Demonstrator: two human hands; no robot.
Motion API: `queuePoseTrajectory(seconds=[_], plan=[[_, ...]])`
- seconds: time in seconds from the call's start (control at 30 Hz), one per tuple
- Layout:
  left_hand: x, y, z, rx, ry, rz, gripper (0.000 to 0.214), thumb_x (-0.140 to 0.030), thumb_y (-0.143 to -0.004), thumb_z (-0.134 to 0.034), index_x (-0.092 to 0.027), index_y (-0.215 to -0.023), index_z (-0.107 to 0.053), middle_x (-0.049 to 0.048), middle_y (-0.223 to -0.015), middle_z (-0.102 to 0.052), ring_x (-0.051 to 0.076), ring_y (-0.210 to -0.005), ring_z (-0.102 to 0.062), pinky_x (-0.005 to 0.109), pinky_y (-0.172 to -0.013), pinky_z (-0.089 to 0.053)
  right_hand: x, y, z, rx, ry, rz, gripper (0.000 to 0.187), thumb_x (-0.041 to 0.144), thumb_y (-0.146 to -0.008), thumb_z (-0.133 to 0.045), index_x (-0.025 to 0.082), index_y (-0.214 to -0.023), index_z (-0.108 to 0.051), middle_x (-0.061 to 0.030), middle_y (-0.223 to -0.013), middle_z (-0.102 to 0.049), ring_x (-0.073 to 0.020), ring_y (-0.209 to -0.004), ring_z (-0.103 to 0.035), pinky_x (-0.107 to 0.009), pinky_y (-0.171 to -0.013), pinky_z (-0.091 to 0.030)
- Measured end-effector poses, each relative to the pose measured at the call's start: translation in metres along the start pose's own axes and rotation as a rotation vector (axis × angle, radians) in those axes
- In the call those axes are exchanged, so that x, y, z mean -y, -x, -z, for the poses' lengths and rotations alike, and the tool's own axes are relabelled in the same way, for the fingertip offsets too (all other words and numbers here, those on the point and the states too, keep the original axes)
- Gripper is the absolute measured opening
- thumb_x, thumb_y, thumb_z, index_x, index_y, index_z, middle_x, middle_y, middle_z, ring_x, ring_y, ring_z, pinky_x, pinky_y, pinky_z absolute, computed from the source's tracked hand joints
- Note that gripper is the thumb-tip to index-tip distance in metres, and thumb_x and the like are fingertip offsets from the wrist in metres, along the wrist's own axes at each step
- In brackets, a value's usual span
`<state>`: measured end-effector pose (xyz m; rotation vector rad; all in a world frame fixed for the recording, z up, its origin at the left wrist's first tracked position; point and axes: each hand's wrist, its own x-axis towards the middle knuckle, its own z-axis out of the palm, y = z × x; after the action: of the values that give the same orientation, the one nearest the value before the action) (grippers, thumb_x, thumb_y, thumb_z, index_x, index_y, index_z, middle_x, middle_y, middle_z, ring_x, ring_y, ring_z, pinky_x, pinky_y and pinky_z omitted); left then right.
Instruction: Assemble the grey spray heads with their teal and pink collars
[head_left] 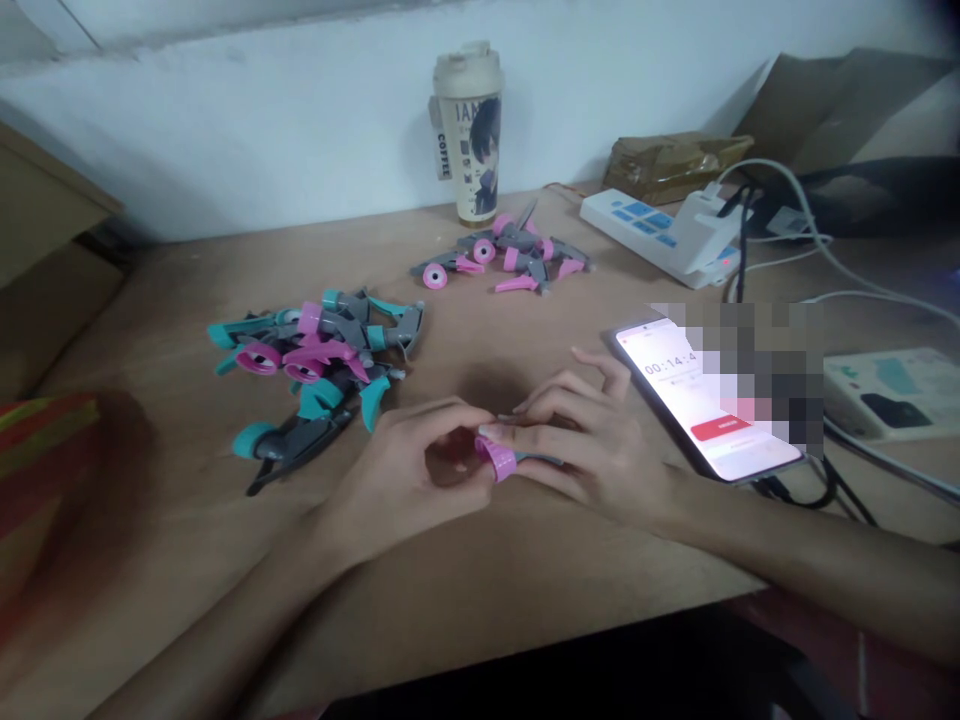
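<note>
Both hands are low over the brown wooden tabletop [450, 610], approx. mid-view, fingertips meeting round a small pink-and-grey plastic spray-nozzle piece [501, 462]. L. hand [397, 470] is curled into a loop, thumb & index pinching the piece at its ring-shaped pink end; R. hand [592, 430] grips the grey portion betw. thumb & fingers, w/ one finger raised clear.

Risk, I'd judge: fingertip-only hold on smooth, curved plastic, so a twist or uneven push could make it slip & drop, or sit the ring crooked. Fingers cover most of the join, so misalignment would be hard to spot.

Pink end points L., toward L. palm; long axis runs roughly L.–R. across the view, grey part going into R. hand. Exact tilt: can't tell, mostly covered.

Further out: mixed pile of teal, pink & grey plastic nozzle parts [322, 325] just beyond L. hand; smaller pink-and-grey nozzle cluster [517, 240] farther back; lit black-edged smartphone [671, 390] near R. hand; tall cream lidded coffee cup [466, 140] by the wall; white power strip [626, 228] back R.
</note>
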<state>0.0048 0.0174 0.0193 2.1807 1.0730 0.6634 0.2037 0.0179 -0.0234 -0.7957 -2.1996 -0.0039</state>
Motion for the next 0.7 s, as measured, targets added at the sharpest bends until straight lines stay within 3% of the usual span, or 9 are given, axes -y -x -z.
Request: queuePoseTrajectory(seconds=[0.47,0.7], plan=[[-0.004,0.004,-0.005,-0.105,-0.143,-0.148,0.024,-0.007,-0.068,-0.052,-0.016,-0.089,-0.059,0.0011,-0.082,-0.064,0.013,-0.073,-0.06,0.023,-0.064,-0.048,0.003,-0.001,0.002,0.011,-0.016,-0.002,0.014,0.03,-0.084,-0.06,0.028,-0.096,-0.065,0.0036,-0.08,-0.066,-0.0126,-0.085,-0.059,-0.042,-0.101,-0.022],[-0.01,0.01,-0.009,-0.288,-0.155,-0.156,0.016,-0.015,-0.077,-0.058,-0.019,-0.093,-0.058,0.0002,-0.078,-0.062,0.011,-0.066,-0.058,0.022,-0.06,-0.048,0.007,-0.009,0.01,-0.03,-0.239,-0.139,0.018,0.022,-0.08,-0.064,0.023,-0.098,-0.062,-0.0007,-0.096,-0.07,-0.0153,-0.093,-0.064,-0.045,-0.106,-0.022]])
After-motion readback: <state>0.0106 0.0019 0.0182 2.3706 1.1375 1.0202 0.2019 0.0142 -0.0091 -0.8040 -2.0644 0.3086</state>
